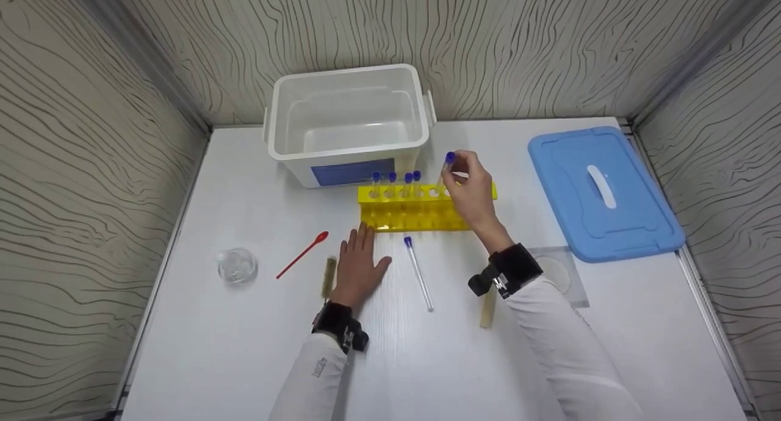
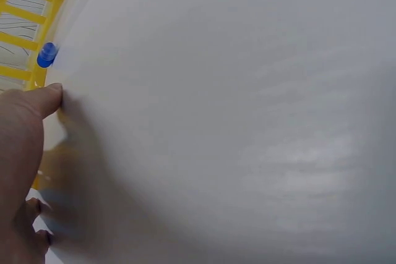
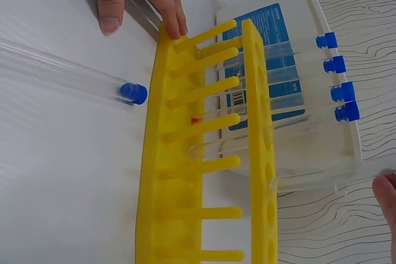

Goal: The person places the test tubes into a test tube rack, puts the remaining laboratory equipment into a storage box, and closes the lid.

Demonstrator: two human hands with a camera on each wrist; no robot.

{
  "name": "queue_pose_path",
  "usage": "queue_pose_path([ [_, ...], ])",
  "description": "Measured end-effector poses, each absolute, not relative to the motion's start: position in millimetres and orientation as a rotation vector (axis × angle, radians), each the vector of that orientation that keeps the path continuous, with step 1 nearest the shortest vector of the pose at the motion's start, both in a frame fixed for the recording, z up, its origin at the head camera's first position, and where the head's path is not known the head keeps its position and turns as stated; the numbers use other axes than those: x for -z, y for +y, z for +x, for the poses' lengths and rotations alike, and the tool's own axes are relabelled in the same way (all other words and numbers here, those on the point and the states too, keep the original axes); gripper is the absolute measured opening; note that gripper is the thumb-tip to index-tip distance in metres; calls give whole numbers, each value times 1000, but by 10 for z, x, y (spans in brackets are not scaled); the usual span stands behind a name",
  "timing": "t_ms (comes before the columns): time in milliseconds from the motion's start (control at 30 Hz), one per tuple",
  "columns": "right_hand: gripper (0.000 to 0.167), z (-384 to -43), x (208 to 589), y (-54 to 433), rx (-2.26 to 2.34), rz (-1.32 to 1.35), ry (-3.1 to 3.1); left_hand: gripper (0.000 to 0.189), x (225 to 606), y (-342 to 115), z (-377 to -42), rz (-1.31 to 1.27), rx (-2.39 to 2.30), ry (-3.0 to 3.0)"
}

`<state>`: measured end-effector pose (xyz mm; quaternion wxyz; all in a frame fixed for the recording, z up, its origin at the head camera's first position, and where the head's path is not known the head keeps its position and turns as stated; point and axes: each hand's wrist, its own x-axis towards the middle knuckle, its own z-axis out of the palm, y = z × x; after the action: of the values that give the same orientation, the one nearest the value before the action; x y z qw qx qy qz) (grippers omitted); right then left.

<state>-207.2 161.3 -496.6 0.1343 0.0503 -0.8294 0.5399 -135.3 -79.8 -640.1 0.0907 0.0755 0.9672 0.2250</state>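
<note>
A blue-capped test tube [image 3: 318, 176] is pinched in my right hand [image 1: 473, 192], which is over the right half of the yellow test tube rack [image 1: 427, 216]. In the right wrist view, the tube's rounded bottom is at one of the rack's holes; how far it is in I cannot tell. Several other blue-capped tubes [image 1: 392, 182] stand in the rack's left half. My left hand [image 1: 360, 271] rests on the table, fingers extended, fingertips touching the rack's left end. Between my hands, one more capped test tube [image 1: 420, 277] lies on the table, its cap towards the rack.
Behind the rack stands a white bin [image 1: 351, 152]; its blue lid [image 1: 634, 207] lies at right. A red spoon [image 1: 299, 256], a bristled brush [image 1: 328, 279] and a clear glass vessel [image 1: 237, 266] are left. Near my right forearm are a clear packet [image 1: 576, 290] and a tan strip [image 1: 487, 311].
</note>
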Motion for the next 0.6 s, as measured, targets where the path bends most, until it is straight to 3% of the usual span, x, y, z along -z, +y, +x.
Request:
queue_pose_path([
  [600, 33, -2108, 5213, 1590, -1517, -4, -2612, 84, 6366, -791, -1357, 193, -666, 2844],
])
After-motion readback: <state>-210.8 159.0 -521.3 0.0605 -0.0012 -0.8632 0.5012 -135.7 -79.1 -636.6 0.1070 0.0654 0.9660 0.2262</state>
